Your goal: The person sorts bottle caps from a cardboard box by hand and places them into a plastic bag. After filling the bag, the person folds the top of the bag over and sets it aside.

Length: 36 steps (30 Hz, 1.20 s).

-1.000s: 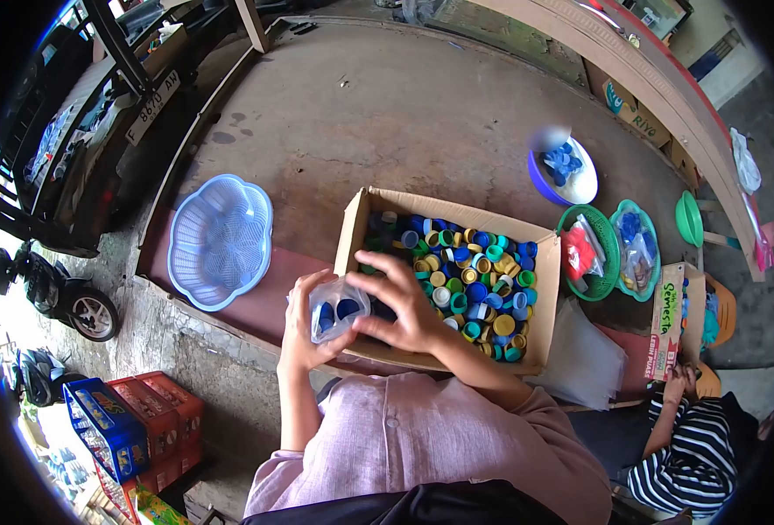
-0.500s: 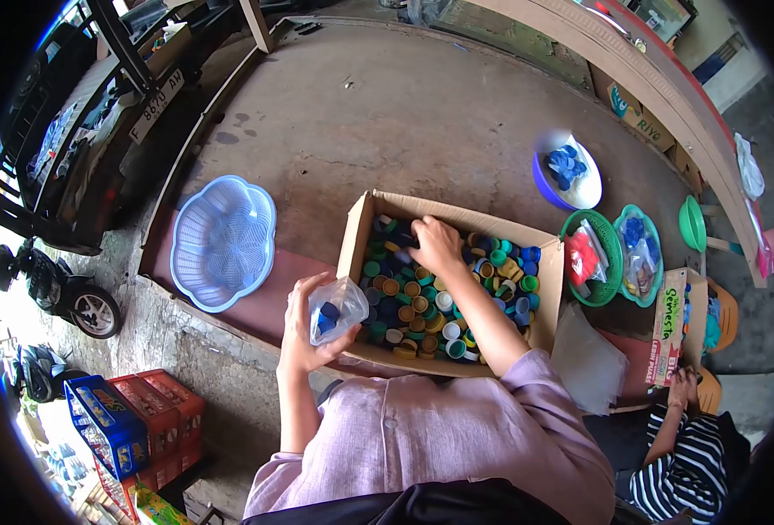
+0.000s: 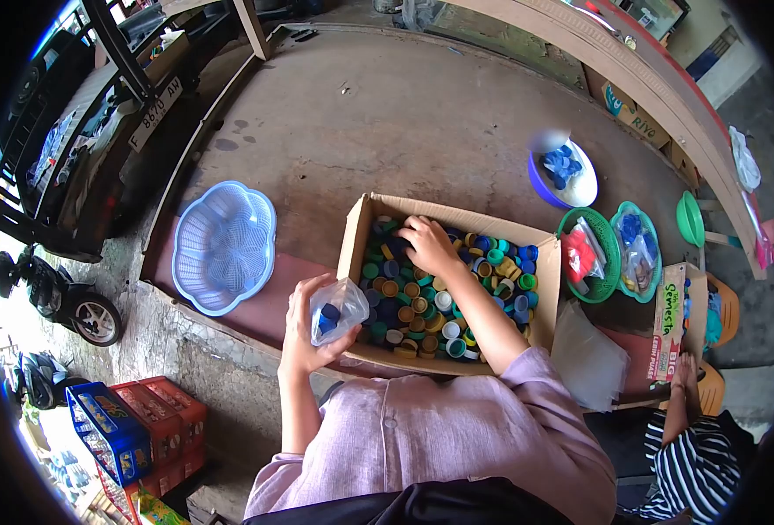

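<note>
A cardboard box [image 3: 545, 302] in front of me holds many bottle caps [image 3: 415, 312] in blue, green, yellow, brown and white. My left hand [image 3: 304, 337], left of the box, has its fingers wrapped round a clear plastic bag [image 3: 350, 302] with a few dark blue caps [image 3: 327, 317] inside. Inside the box, near its far left part, my right hand [image 3: 429, 245] reaches down among the caps with bent fingers. Its fingertips are at some dark blue caps, and whether they grip one is hard to make out.
A light blue plastic basket [image 3: 224, 248] stands at the left. On the right are a purple bowl [image 3: 540, 181], a green basket [image 3: 613, 262], a teal basket [image 3: 655, 262] and flat plastic bags [image 3: 590, 359]. A co-worker's hand [image 3: 685, 378] rests by another carton [image 3: 667, 324].
My right hand has shifted slightly left within the box. My left hand still holds the bag. The co-worker's hands and arm have moved a little by the carton.
</note>
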Tool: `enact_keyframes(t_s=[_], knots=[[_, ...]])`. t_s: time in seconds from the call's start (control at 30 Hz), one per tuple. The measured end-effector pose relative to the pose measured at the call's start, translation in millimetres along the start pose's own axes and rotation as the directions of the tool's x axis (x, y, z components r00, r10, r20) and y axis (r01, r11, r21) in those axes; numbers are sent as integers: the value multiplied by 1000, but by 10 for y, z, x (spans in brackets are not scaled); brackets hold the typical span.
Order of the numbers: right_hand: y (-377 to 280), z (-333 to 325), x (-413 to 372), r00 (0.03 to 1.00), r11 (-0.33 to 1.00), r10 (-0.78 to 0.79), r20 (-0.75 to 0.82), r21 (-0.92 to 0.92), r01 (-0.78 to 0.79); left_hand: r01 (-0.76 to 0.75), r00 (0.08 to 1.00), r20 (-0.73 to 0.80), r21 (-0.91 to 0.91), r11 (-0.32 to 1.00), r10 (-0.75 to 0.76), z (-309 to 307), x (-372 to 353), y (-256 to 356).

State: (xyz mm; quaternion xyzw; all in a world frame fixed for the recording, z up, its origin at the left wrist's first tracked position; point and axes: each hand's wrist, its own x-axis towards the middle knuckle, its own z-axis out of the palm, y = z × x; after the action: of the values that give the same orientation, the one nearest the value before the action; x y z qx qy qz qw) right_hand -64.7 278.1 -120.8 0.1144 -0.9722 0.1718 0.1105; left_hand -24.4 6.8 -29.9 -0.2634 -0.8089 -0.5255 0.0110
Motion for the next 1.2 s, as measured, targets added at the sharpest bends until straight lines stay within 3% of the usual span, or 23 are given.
enact_keyframes(t_s=[0.1,0.2,0.27,0.43,0.5,0.63,0.67,0.7,0.77,0.83,0.87,0.9,0.97,1.0,1.1,1.13,1.2], knots=[[44,-50,-91,1000,994,-13,18,111,11,-11,1000,-8,0,1000,11,1,-12,-21],[3,-124,-216,996,966,7,-87,259,16,-23,1000,-20,-3,1000,23,1,-22,-13],[-110,-293,-283,994,853,77,-75,520,-27,-15,1000,-15,-1,1000,15,3,-29,-18],[-237,-538,-402,978,836,113,-174,549,1,2,1000,-4,-22,1000,-2,22,-25,-6],[-314,-561,-447,946,566,301,-121,821,-75,0,1000,-2,-11,1000,0,26,-27,-8],[-684,-673,-447,944,184,290,-156,977,104,-12,1000,6,-6,1000,12,39,-19,6],[-837,-750,-435,946,130,300,-124,988,89,-11,1000,7,-4,1000,11,44,-19,5],[-992,-749,-403,933,168,304,-193,975,147,-10,1000,9,-3,1000,10,51,-18,4],[-1197,-723,-400,937,544,162,-310,820,177,0,1000,13,-3,1000,0,62,-25,4],[-1415,-736,-385,971,670,-9,-239,720,183,9,1000,14,-2,1000,-9,66,-30,-11],[-1436,-692,-353,942,812,-145,-302,508,288,2,1000,5,-10,1000,-2,66,-34,-27],[-1461,-743,-330,934,840,-154,-321,455,295,-6,1000,-3,-17,1000,6,58,-39,-41],[-1334,-713,-305,955,786,-60,-290,576,224,12,1000,5,-22,1000,-12,34,-49,-51],[-1212,-695,-277,951,826,-13,-310,532,185,14,1000,-6,-3,1000,-14,29,-48,-42],[-606,-297,-172,923,832,283,-262,546,-100,5,1000,-16,11,1000,-5,24,-59,-36],[-467,-306,-157,922,818,353,-157,531,-222,-10,1000,-16,9,1000,10,22,-51,-37],[-169,-68,-138,924,871,346,-160,421,-253,-51,998,-46,-2,999,51,32,-46,-29]])
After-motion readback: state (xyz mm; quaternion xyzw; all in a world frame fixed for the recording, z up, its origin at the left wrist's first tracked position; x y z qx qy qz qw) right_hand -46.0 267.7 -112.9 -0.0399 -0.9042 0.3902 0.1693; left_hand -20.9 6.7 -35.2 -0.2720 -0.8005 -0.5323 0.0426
